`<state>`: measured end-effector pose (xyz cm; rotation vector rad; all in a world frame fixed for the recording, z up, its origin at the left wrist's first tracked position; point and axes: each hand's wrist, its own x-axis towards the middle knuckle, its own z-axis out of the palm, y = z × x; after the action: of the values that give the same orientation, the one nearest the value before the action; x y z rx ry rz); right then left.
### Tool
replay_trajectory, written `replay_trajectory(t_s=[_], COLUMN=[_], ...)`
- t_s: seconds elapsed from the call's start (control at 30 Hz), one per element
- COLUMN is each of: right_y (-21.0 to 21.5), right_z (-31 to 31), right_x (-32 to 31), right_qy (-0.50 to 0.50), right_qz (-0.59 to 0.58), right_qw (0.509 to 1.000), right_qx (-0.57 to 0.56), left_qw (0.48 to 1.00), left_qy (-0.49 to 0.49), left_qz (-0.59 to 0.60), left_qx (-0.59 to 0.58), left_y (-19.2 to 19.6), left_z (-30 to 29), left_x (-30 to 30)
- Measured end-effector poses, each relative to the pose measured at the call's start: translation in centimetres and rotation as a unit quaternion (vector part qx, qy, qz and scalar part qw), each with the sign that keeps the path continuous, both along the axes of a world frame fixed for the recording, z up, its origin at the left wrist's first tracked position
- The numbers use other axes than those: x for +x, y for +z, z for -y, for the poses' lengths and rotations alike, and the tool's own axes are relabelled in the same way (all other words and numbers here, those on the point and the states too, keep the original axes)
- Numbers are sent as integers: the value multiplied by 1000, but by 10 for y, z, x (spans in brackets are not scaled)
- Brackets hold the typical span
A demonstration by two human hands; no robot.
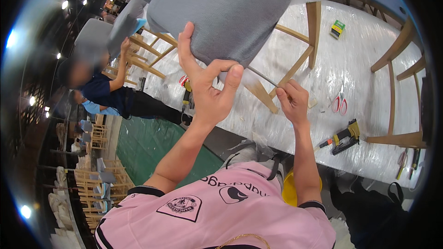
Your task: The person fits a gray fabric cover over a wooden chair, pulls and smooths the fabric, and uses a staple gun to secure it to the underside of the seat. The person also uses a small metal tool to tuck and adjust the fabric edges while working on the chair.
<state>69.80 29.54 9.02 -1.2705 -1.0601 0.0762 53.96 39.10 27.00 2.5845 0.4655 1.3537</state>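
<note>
Grey woven-fabric chair seat cushion (230,14) hangs over the plastic-wrapped white worktable (360,64), its lower edge gripped by the left hand (207,87), thumb and fingers clamped on the fabric. Right hand (291,100) pinches a thin metal rod (263,76) beside the wooden chair leg (263,94). Bare tabletop lies rightward toward the red-handled scissors (340,103).

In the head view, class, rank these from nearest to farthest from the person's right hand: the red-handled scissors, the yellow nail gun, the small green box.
Measured from the right hand:
1. Red-handled scissors, just to its right on the plastic-covered table.
2. Yellow nail gun, lower right, near the table's front edge.
3. Small green box, far up the table, beyond the chair leg.
</note>
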Motion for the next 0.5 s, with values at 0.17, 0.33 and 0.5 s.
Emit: replay_trajectory(t_s=[0.17,0.33,0.5], right_y=[-12,-7,10], right_z=[-37,-70,-82], right_x=[-9,-11,12], right_qy=[-6,-25,-41], right_qz=[-7,17,91], right_qw=[998,989,981], right_qx=[62,147,167], left_qw=[999,999,998], left_qy=[-5,-7,-16], left_qz=[-31,-35,-39], left_qx=[25,36,47], left_y=[-2,-8,-8], left_z=[-2,-7,-11], left_x=[-2,-6,-5])
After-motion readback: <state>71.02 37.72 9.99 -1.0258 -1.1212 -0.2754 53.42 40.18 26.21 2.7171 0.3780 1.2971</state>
